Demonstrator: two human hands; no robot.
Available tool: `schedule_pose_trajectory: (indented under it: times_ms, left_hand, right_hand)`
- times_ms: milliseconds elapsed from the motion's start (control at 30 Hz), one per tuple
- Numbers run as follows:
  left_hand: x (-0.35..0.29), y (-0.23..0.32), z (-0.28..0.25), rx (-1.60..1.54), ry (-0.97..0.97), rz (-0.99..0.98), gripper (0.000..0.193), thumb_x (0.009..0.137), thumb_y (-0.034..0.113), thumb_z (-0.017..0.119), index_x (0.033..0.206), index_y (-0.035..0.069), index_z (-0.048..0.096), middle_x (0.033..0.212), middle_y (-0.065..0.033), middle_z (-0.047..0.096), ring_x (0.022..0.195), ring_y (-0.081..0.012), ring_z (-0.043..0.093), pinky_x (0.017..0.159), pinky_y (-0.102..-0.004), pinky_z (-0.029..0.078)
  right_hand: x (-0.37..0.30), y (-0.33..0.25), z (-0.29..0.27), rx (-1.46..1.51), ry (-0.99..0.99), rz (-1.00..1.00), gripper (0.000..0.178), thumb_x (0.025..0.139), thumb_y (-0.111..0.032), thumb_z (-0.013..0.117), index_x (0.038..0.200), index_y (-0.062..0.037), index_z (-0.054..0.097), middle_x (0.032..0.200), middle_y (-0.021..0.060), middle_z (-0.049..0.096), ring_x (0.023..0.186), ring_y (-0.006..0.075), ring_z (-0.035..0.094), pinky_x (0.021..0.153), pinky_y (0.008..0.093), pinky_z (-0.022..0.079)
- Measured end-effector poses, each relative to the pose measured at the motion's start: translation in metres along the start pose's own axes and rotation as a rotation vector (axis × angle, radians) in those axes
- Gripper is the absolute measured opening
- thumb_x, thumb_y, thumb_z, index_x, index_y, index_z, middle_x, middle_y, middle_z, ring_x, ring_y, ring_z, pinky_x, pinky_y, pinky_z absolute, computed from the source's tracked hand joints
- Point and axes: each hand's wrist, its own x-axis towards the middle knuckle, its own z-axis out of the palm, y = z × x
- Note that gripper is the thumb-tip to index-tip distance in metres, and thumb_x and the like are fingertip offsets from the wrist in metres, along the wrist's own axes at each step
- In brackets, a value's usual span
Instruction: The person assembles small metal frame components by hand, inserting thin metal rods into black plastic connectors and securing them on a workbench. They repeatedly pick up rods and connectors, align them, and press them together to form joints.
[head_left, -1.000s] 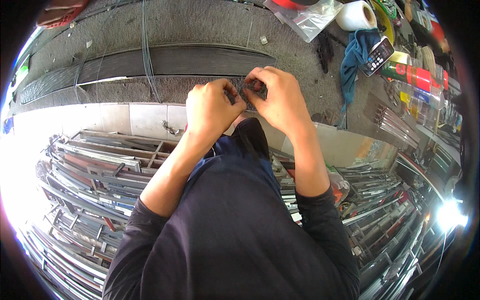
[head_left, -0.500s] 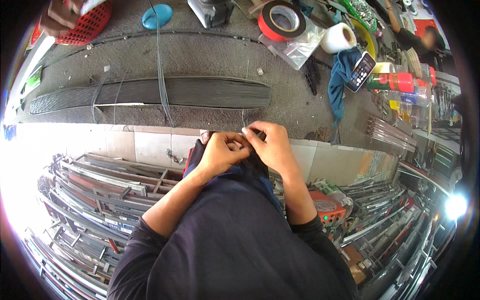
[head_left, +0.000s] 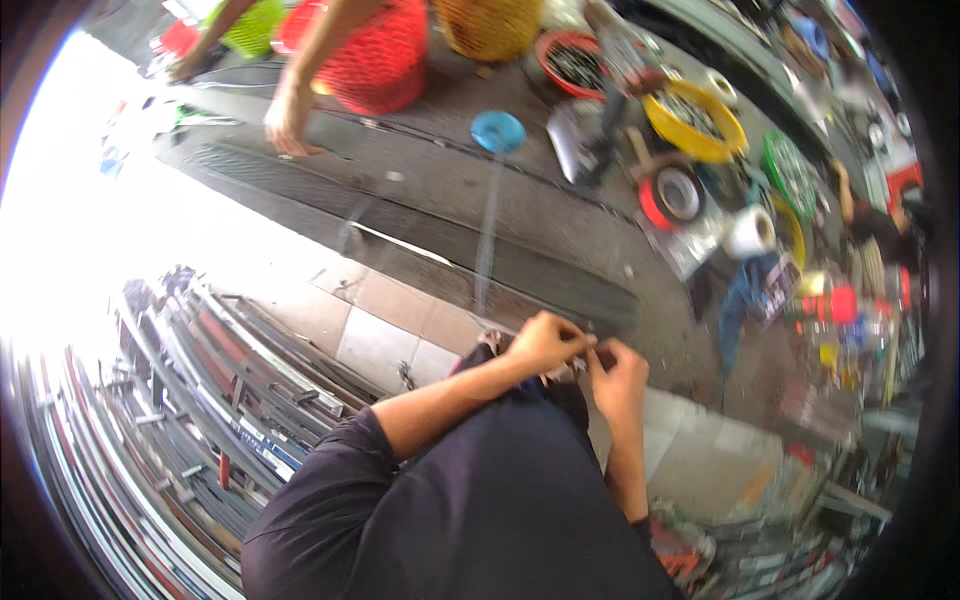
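Note:
My left hand and my right hand meet in front of me at the bench's near edge, fingertips pinched close together. Whatever is between the fingers is too small and blurred to name. Just beyond them on the dark bench lies a long, flat bundle of thin dark strips, tied across in places. A pale strip lies along it. Thin grey strands run across the bundle toward a blue disc.
Another person's hand reaches over the bench's far left. Red basket, yellow basin of small parts, black-and-red tape roll, white roll, phone and bottles stand beyond. Metal lengths fill racks at left.
My view has swung and tilted, so the bench now slants and more baskets show. Both hands stay pinched together, with the left forearm stretched further right. Another person's arms have come further into view.

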Motion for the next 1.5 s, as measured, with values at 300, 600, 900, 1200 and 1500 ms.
schedule_pose_trajectory:
  times_ms: [300, 600, 900, 1200, 1500]
  left_hand:
    - [0.004, 0.008, -0.001, 0.227, 0.111, 0.099, 0.033, 0.092, 0.036, 0.088, 0.103, 0.005, 0.089, 0.092, -0.0159, 0.086, 0.085, -0.0278, 0.085, 0.083, -0.04, 0.066]
    - [0.007, 0.036, -0.025, 0.829, 0.181, 0.791, 0.016, 0.078, 0.017, 0.089, 0.091, 0.011, 0.082, 0.164, -0.0209, 0.055, 0.157, -0.0478, 0.045, 0.129, -0.0698, 0.034]
    - [0.027, 0.019, -0.032, 0.7, 0.137, 0.853, 0.013, 0.08, 0.015, 0.087, 0.088, 0.011, 0.078, 0.139, -0.0086, 0.073, 0.137, -0.0337, 0.064, 0.135, -0.0673, 0.03]
    - [0.031, 0.017, -0.027, 0.673, 0.191, 0.861, 0.015, 0.078, 0.018, 0.087, 0.083, 0.011, 0.075, 0.134, -0.0081, 0.073, 0.134, -0.0326, 0.066, 0.132, -0.0656, 0.034]
    - [0.03, 0.014, -0.019, 0.693, 0.239, 0.844, 0.016, 0.076, 0.014, 0.088, 0.083, 0.009, 0.075, 0.142, -0.0118, 0.073, 0.136, -0.0362, 0.066, 0.133, -0.0671, 0.033]
  right_hand:
    - [0.042, 0.004, -0.058, -0.01, -0.123, -0.152, 0.025, 0.101, -0.023, 0.085, 0.11, 0.0008, 0.085, 0.101, 0.0218, 0.083, 0.082, 0.0339, 0.079, 0.076, 0.0421, 0.058]
    - [0.169, 0.002, -0.01, -0.454, -0.096, -0.082, 0.038, 0.095, -0.041, 0.086, 0.096, -0.0029, 0.086, 0.091, 0.0253, 0.081, 0.094, 0.0471, 0.08, 0.086, 0.0571, 0.063]
    - [0.221, -0.01, -0.02, -0.101, 0.264, -0.319, 0.018, 0.099, -0.022, 0.079, 0.098, -0.0037, 0.081, 0.096, 0.0264, 0.081, 0.094, 0.0467, 0.08, 0.084, 0.0557, 0.063]
    - [0.191, -0.067, -0.172, 0.452, 0.92, -0.756, 0.02, 0.124, -0.019, 0.055, 0.111, -0.0055, 0.063, 0.083, 0.0067, 0.074, 0.062, 0.008, 0.059, 0.056, 0.0277, 0.045]
    - [0.096, 0.053, -0.069, -0.362, 0.332, -0.3, 0.02, 0.098, -0.024, 0.087, 0.098, -0.006, 0.078, 0.094, 0.0134, 0.075, 0.093, 0.0387, 0.073, 0.084, 0.0495, 0.058]
